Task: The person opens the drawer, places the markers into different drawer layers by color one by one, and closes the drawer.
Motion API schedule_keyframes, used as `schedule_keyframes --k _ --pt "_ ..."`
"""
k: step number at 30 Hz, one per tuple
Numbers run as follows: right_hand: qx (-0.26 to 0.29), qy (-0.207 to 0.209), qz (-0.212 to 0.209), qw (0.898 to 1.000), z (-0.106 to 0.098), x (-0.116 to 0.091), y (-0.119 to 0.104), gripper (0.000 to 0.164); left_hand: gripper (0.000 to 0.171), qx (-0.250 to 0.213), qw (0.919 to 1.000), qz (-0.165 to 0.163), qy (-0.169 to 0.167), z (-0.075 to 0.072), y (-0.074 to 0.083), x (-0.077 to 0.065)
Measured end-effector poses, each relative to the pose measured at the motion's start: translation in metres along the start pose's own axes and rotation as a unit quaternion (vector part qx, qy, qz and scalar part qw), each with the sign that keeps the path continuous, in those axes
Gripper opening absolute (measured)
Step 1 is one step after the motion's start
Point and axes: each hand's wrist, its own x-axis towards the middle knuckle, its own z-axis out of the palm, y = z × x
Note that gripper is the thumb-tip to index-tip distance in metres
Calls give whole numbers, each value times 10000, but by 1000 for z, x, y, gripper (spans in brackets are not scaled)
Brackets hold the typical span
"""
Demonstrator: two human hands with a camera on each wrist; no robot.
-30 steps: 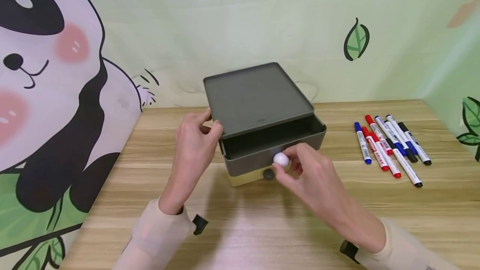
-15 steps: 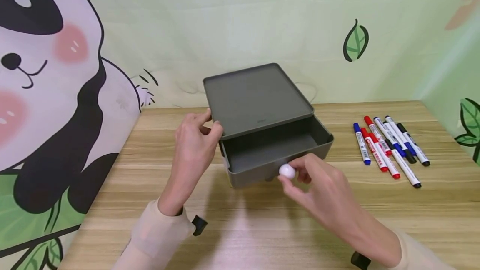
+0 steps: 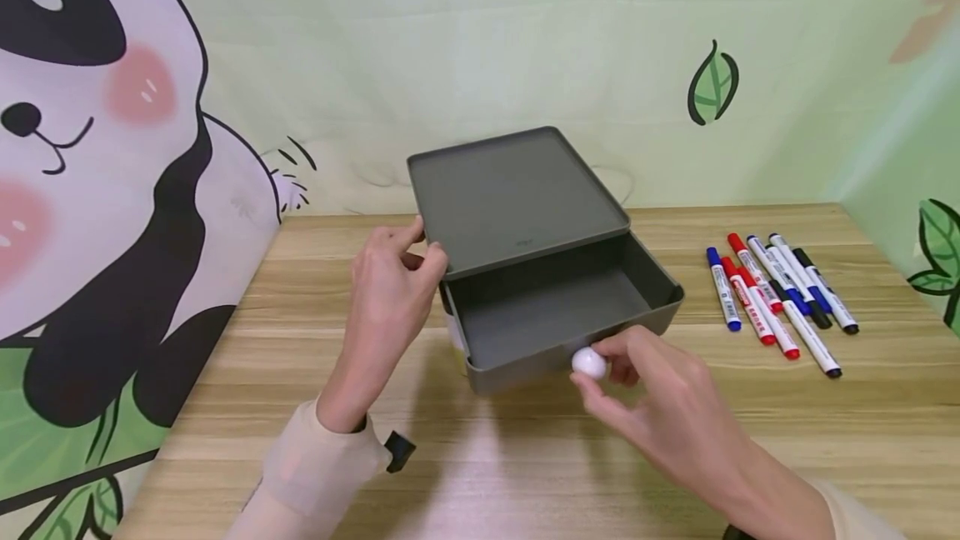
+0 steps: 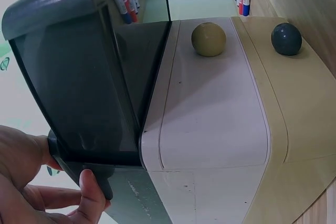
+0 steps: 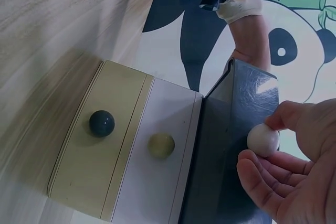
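A small desktop drawer cabinet with a dark grey tray-like top stands mid-table. Its grey top drawer is pulled far out, and no objects show inside. My right hand pinches the drawer's round white knob between thumb and fingers. At the cabinet's left front corner, my left hand grips the rim of the top. Below, the left wrist view shows a white drawer with a yellowish knob and a yellow drawer with a dark knob, both closed.
Several whiteboard markers with red, blue and black caps lie in a loose pile on the wooden table, right of the cabinet. Behind the table hangs a green backdrop printed with a panda and leaves.
My right hand has drawn the top drawer farther out, toward me and slightly right, baring more of its inside. The left hand keeps its place on the cabinet's corner.
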Motion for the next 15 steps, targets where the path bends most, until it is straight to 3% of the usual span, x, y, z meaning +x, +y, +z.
schedule_keyframes --k 5,15 --pt "-75 164 -174 9997 -1 -3 0 43 51 -33 10000 1 17 1 0 0" --pt "283 17 -338 9990 -10 -10 0 38 49 -165 9996 126 188 4 -2 1"
